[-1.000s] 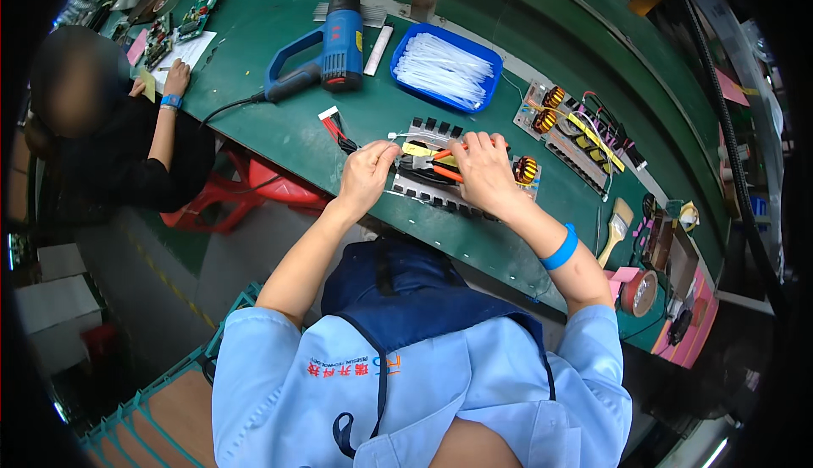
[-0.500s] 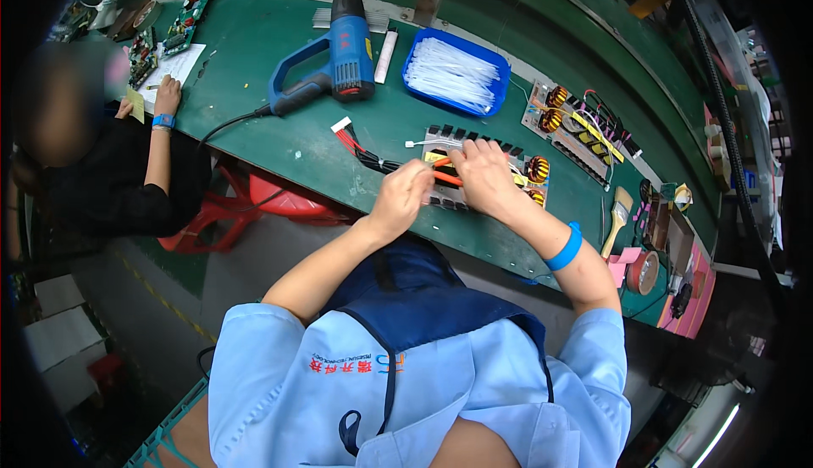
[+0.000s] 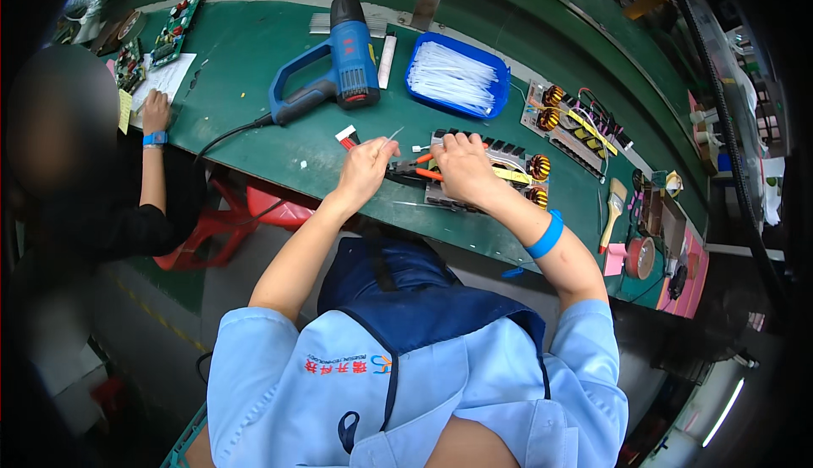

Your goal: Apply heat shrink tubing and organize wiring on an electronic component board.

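My right hand (image 3: 464, 169) is closed around the orange-handled cutting pliers (image 3: 430, 175), whose dark jaws point left toward the wire bundle. My left hand (image 3: 364, 171) pinches a thin whitish strip (image 3: 395, 136), which looks like a cable tie tail. Beneath and beside that hand runs a bundle of black and red wires ending in a white connector (image 3: 346, 134). The bundle leads toward a circuit board (image 3: 513, 163) with copper coils and a yellow label, partly hidden by my right hand. Near the table's front edge lies another thin pale strip (image 3: 417, 205).
A blue tray (image 3: 506, 95) of white cable ties stands behind the board, with a blue heat gun (image 3: 351, 61) to its left. Further right are a second circuit board (image 3: 569, 133), a brush (image 3: 614, 214) and a tape roll (image 3: 641, 258). A co-worker's hand (image 3: 156, 112) rests at far left.
My left hand has moved left, away from the pliers, with the thin strip in its fingers. The pliers have shifted left with my right hand, and their jaws now show.
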A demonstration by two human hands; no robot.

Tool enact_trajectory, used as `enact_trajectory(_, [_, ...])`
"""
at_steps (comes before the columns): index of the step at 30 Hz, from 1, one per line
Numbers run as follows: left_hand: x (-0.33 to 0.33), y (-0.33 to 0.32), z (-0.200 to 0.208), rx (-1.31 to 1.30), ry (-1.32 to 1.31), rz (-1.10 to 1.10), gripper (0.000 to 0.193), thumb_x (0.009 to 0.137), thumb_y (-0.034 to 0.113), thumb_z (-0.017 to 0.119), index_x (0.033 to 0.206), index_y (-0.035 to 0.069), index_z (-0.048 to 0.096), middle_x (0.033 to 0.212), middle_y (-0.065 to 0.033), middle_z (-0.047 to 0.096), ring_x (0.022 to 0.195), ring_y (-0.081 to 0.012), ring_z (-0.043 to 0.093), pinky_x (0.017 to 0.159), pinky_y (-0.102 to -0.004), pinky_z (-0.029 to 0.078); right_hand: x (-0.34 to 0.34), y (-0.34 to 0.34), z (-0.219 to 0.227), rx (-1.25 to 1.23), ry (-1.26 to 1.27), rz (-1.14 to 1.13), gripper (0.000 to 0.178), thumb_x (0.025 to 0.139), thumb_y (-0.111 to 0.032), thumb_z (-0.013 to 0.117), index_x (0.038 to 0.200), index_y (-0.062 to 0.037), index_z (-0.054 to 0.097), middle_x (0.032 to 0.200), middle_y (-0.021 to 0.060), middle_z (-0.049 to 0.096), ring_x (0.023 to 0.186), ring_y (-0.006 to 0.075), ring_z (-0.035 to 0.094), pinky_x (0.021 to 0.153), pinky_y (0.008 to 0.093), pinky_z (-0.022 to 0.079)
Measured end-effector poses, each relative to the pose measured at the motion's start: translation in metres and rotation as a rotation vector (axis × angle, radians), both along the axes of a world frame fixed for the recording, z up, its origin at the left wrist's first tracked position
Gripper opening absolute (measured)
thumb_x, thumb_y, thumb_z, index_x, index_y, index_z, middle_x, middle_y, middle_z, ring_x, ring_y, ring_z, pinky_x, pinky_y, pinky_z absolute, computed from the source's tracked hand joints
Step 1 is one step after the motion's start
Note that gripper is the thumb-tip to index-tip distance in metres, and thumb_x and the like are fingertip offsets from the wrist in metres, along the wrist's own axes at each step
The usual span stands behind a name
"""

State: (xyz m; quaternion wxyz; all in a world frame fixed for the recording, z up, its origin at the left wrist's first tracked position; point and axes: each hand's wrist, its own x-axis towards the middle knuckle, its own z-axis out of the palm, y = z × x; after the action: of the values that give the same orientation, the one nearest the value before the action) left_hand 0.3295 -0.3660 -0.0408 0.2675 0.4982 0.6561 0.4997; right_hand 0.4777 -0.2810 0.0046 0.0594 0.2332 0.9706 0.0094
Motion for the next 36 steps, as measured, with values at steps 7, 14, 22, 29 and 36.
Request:
enact_trajectory(7, [0.002,0.014,0.016,0.065,0.169,-0.109,0.025,0.078,0.02,0.043,0.063,0.002,0.05,0.062,-0.0111,0.049,0.059,-0.0264,0.049,0.052,-0.0319,0.037,0.001,-0.014,-0.007,-0.031,0.003,0.059,0.012,0.062,-0.011,0.049,0.069,-0.0042,0.055,0.066,0.0095,0.053,0.063,0.0201,0.053,0.057,0.0299,0.041])
enact_trajectory(14, [0.003,0.086,0.051,-0.131,-0.289,-0.38,0.032,0.082,0.026,0.037,0.064,0.0,0.046,0.051,-0.0022,0.043,0.052,-0.0101,0.045,0.049,-0.0222,0.036,0.046,-0.048,0.01,-0.36,0.194,0.166,0.031,0.053,-0.009,0.057,0.083,-0.0042,0.051,0.079,0.0114,0.05,0.077,0.0238,0.05,0.065,0.0332,0.038])
enact_trajectory(22, [0.062,0.191,0.061,-0.326,-0.107,-0.503,0.044,0.079,0.044,0.03,0.071,0.004,0.046,0.05,0.001,0.034,0.042,-0.0077,0.029,0.038,-0.0225,0.023,0.218,-0.018,-0.022,-0.442,0.732,-1.044,0.036,0.058,-0.018,0.066,0.078,-0.0028,0.041,0.073,0.0089,0.049,0.065,0.0171,0.048,0.057,0.0273,0.04])
enact_trajectory(29, [0.123,0.305,0.021,-0.446,0.143,-0.551,0.03,0.079,0.031,0.037,0.077,0.004,0.05,0.052,0.0008,0.035,0.041,-0.0079,0.026,0.035,-0.022,0.021,0.325,-0.017,-0.059,-0.435,0.822,-1.386,0.036,0.058,-0.022,0.066,0.076,-0.0024,0.042,0.071,0.006,0.045,0.066,0.0137,0.042,0.062,0.0251,0.037])
enact_trajectory(36, [0.131,0.389,-0.012,-0.383,-0.269,-0.106,0.041,0.076,0.032,0.042,0.082,-0.007,0.049,0.073,-0.0171,0.056,0.059,-0.0224,0.054,0.054,-0.0299,0.044,0.317,-0.008,-0.055,-0.234,0.666,-1.103,0.037,0.052,-0.018,0.066,0.08,-0.0038,0.047,0.085,0.0113,0.047,0.08,0.0263,0.045,0.069,0.033,0.034])
